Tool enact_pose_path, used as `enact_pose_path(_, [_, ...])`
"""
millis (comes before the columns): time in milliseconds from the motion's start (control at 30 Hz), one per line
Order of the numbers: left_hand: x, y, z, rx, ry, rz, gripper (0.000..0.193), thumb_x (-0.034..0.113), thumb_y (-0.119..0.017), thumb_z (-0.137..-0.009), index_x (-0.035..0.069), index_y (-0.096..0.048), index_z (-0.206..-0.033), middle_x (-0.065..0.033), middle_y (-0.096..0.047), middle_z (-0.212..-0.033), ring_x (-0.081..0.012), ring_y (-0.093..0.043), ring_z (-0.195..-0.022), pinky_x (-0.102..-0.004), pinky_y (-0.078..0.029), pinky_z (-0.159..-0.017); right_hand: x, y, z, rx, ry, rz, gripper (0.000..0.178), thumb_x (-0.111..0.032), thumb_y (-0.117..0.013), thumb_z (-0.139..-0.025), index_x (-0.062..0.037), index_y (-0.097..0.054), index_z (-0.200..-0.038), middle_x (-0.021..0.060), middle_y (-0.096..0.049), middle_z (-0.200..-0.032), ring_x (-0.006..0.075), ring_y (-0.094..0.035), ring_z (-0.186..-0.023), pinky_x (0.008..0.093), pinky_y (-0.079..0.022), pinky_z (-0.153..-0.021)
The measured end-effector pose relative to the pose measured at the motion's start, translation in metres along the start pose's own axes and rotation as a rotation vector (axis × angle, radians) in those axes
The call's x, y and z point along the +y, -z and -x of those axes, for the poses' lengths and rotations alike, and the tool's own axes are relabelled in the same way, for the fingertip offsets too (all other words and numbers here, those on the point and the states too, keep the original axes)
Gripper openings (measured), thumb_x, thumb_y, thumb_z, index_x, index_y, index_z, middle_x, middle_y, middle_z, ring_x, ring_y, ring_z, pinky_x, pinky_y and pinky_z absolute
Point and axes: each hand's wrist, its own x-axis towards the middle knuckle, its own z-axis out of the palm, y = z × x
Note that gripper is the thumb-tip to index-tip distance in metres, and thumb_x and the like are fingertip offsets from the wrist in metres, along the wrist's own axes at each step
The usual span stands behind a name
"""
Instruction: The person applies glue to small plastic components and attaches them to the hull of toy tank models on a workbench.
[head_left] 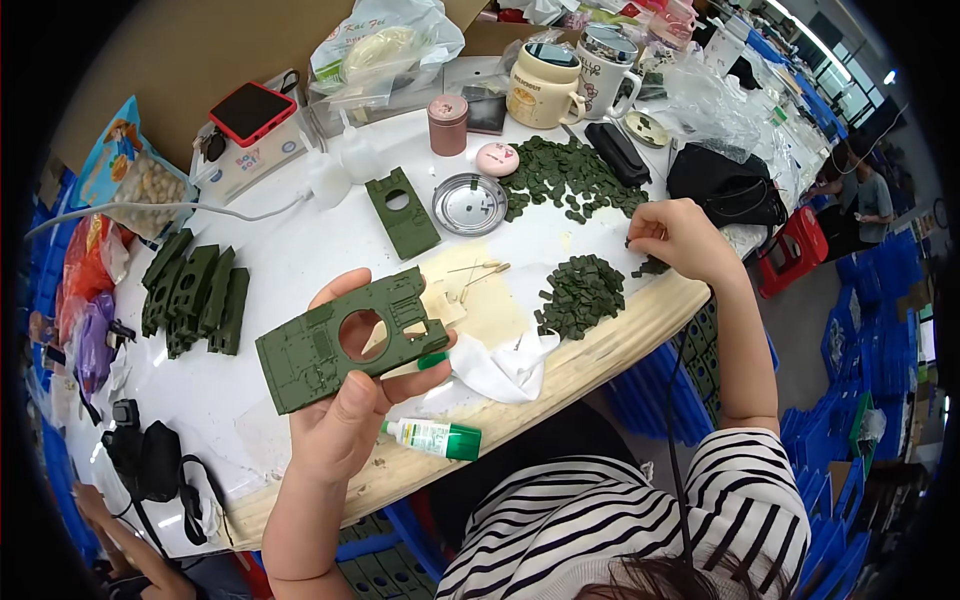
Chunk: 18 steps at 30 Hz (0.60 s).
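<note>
My left hand (340,430) grips a dark green plastic model tank hull (310,355) by its edges, raised over the near part of the table. The hull has a large round hole and moulded detail on top. At the right, my right hand (680,235) is closed in a pinch, with a small dark green plastic piece (628,241) just showing at the fingertips. Under that hand lie a few more small green pieces (652,266). Close by are a heap of small green pieces (582,296) and a larger spread of them (570,175) farther back.
Another green hull (402,212) lies mid-table beside a round metal tin (470,203). Several hulls (195,295) are stacked at the left. A green-capped glue bottle (435,438) and white cloth (505,368) lie near the front edge. Mugs (545,88) stand behind. Another person's hands (95,505) show at lower left.
</note>
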Motion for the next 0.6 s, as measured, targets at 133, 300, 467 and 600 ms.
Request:
enact_pose_path(133, [0.002, 0.001, -0.001, 0.008, 0.007, 0.057, 0.073, 0.033, -0.062, -0.088, 0.007, -0.020, -0.142, -0.0177, -0.045, -0.131, -0.0377, -0.054, -0.114, -0.0458, -0.053, -0.091, 0.014, -0.004, -0.006, -0.062, -0.044, -0.072, 0.010, -0.002, -0.070, -0.072, 0.0023, -0.064, -0.078, 0.0106, -0.064, -0.068, 0.0168, -0.061, -0.063, 0.0291, -0.050, -0.062])
enact_pose_path(300, [0.004, 0.001, 0.000, 0.007, 0.016, 0.047, 0.071, 0.033, -0.059, -0.090, 0.007, -0.020, -0.142, -0.0199, -0.043, -0.132, -0.0368, -0.055, -0.113, -0.0442, -0.053, -0.090, 0.014, -0.005, -0.007, -0.114, -0.057, -0.072, 0.010, -0.005, -0.069, -0.075, 0.0027, -0.063, -0.077, 0.0105, -0.064, -0.068, 0.0162, -0.061, -0.063, 0.0290, -0.050, -0.061])
enact_pose_path(467, [0.003, 0.000, -0.001, 0.025, 0.014, 0.018, 0.069, 0.035, -0.055, -0.092, 0.007, -0.019, -0.143, -0.0249, -0.041, -0.136, -0.0366, -0.058, -0.109, -0.0404, -0.056, -0.087, 0.001, -0.014, 0.008, 0.022, 0.075, 0.052, 0.006, 0.000, -0.063, -0.073, 0.0019, -0.061, -0.078, 0.0100, -0.060, -0.067, 0.0186, -0.059, -0.060, 0.0294, -0.049, -0.059])
enact_pose_path(600, [0.004, 0.005, 0.000, 0.016, 0.059, 0.118, 0.064, 0.024, -0.056, -0.091, 0.007, -0.022, -0.142, -0.0188, -0.045, -0.130, -0.0364, -0.056, -0.112, -0.0450, -0.053, -0.090, -0.040, 0.010, 0.006, 0.307, 0.270, -0.023, 0.016, 0.003, -0.060, -0.076, 0.0010, -0.065, -0.091, 0.0084, -0.057, -0.072, 0.0179, -0.058, -0.061, 0.0286, -0.047, -0.057])
